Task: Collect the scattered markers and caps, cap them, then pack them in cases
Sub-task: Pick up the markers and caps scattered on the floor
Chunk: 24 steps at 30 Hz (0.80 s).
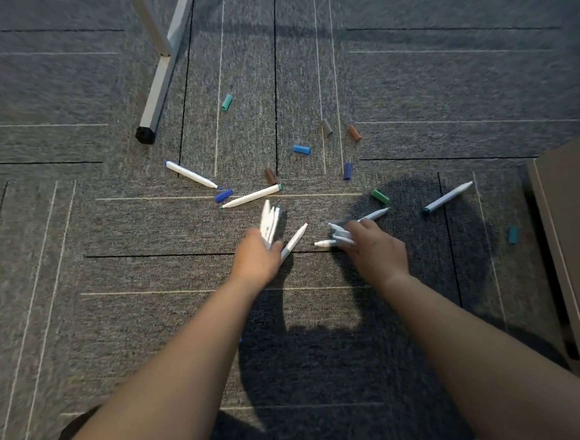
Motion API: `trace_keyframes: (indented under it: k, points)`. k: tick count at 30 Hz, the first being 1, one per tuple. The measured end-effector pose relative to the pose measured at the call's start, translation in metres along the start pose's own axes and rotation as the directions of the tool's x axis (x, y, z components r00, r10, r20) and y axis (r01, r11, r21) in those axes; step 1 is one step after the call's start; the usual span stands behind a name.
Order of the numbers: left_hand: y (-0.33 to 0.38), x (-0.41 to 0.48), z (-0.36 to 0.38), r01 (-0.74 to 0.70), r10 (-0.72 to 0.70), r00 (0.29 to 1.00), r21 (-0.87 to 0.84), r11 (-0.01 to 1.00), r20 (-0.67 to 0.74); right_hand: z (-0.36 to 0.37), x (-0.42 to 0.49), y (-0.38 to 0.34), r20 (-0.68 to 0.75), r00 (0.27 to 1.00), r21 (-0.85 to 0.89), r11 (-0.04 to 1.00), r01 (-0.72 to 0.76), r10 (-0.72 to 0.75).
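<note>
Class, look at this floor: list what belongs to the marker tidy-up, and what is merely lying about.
Belongs to the job:
markers held by left hand
more markers held by right hand
loose markers
scattered caps

Just there:
table leg
cabinet
carpet

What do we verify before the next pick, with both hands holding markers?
1. Left hand grip on the marker bundle: ok.
2. Right hand grip on the marker handful: ok.
3. All markers gathered: not ok. The blue-tipped marker, green-tipped marker and teal-tipped marker lie on the carpet.
4. Caps gathered: not ok. The green cap, grey cap and others lie loose.
5. Loose markers capped: not ok, tips bare.
6. Cases at hand: cannot tell, none in view.
</note>
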<state>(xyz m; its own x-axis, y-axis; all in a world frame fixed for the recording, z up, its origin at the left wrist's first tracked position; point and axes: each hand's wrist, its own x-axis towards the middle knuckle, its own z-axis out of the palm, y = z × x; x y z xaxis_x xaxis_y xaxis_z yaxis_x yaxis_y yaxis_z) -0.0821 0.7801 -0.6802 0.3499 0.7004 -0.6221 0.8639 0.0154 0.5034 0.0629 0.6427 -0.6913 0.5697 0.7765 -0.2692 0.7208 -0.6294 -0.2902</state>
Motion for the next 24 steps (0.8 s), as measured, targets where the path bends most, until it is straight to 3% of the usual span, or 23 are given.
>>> trace_keyframes:
  k: [10,12,14,16,18,20,22,24]
  points:
    - [0.005,0.004,0.018,0.046,-0.049,0.999,0.199,0.979,0.011,-0.006,0.003,-0.004,0.277,0.961,-0.164,0.986,0.038,0.009]
    - [0.006,0.003,0.018,0.050,-0.053,0.998,0.158,0.986,0.017,-0.005,-0.002,-0.001,0.242,0.968,-0.131,0.991,-0.038,0.069]
    - [0.006,0.003,0.018,0.053,-0.053,0.999,0.062,0.997,-0.002,-0.006,-0.004,0.003,0.148,0.965,0.072,0.971,-0.228,0.215]
    - [0.007,0.005,0.015,0.063,-0.064,0.998,-0.064,0.996,-0.026,-0.007,0.003,0.008,0.077,0.903,0.424,0.806,-0.413,0.422]
    - [0.010,0.010,0.010,0.083,-0.093,0.995,-0.184,0.979,-0.044,-0.011,0.015,0.011,0.100,0.802,0.684,0.544,-0.486,0.589]
    - [0.013,0.016,0.004,0.107,-0.139,0.988,-0.346,0.932,-0.070,-0.016,0.028,0.015,0.131,0.731,0.738,0.427,-0.523,0.670]
    - [0.018,0.023,-0.004,0.126,-0.187,0.979,-0.492,0.861,-0.077,-0.020,0.039,0.017,0.155,0.685,0.680,0.427,-0.597,0.712]
    - [0.019,0.031,-0.013,0.119,-0.200,0.971,-0.468,0.876,-0.128,-0.019,0.046,0.018,0.203,0.641,0.627,0.404,-0.666,0.740]
